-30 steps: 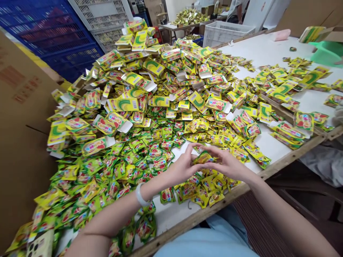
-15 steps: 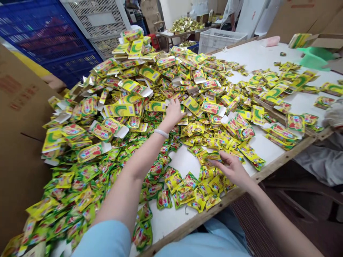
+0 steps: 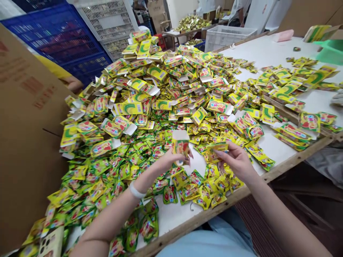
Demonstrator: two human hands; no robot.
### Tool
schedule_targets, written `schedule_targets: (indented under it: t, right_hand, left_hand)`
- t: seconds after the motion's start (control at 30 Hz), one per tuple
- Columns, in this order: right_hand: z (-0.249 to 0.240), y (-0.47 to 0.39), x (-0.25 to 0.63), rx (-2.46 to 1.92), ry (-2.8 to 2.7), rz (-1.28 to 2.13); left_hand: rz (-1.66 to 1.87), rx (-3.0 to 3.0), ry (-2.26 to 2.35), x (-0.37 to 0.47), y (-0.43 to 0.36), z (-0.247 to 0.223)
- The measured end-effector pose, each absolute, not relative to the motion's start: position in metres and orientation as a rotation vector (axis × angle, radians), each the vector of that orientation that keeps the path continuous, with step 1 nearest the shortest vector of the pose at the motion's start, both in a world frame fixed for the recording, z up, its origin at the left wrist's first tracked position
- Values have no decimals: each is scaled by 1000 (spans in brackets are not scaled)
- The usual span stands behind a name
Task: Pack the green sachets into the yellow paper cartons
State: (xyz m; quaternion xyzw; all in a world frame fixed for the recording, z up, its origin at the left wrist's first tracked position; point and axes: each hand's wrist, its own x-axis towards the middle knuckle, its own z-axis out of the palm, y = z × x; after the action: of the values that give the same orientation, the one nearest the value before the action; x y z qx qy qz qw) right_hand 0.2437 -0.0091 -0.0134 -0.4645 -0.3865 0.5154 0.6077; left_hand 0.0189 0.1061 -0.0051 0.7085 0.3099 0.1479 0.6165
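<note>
In the head view, my left hand (image 3: 178, 157) is closed around a small printed carton (image 3: 180, 144), whose white end flap stands open at the top. Just to the right, my right hand (image 3: 234, 159) pinches yellow sachets (image 3: 217, 148) between thumb and fingers; how many I cannot tell. The two hands are apart, over a bare white patch of the table (image 3: 197, 160). Loose yellow sachets (image 3: 203, 196) lie below my right hand, and green sachets (image 3: 107, 182) spread under and left of my left arm. Behind both hands rises a heap of yellow cartons (image 3: 160, 73), many with open flaps.
A large cardboard box (image 3: 32, 117) stands at the left, with another person's arm (image 3: 73, 84) behind it. Blue crates (image 3: 59, 43) and a white crate (image 3: 227, 37) are farther back. The wooden table edge (image 3: 193, 221) runs along my front. A phone (image 3: 52, 242) lies bottom left.
My left hand has come back from the heap toward me, bringing a carton out of it. My right hand still holds sachets, a little raised. The view has shifted slightly.
</note>
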Motion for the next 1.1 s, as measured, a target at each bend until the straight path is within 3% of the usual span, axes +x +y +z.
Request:
schedule_targets:
  t: [0.3, 0.53, 0.77, 1.0, 1.1]
  right_hand:
    - [28, -2, 228, -1021, -1619, 520]
    - [42, -18, 252, -1107, -2069, 709]
    - [7, -41, 247, -1067, -1884, 576]
    - [-8, -55, 240, -1106, -1798, 944]
    - [-1, -56, 259, -1167, -1793, 763]
  left_hand:
    - [195, 1464, 605, 37, 50, 21]
    - [180, 1499, 604, 34, 46, 8]
    - [36, 1581, 576, 32, 33, 0]
    - [67, 1600, 487, 45, 32, -12]
    - [89, 1625, 442, 59, 37, -12]
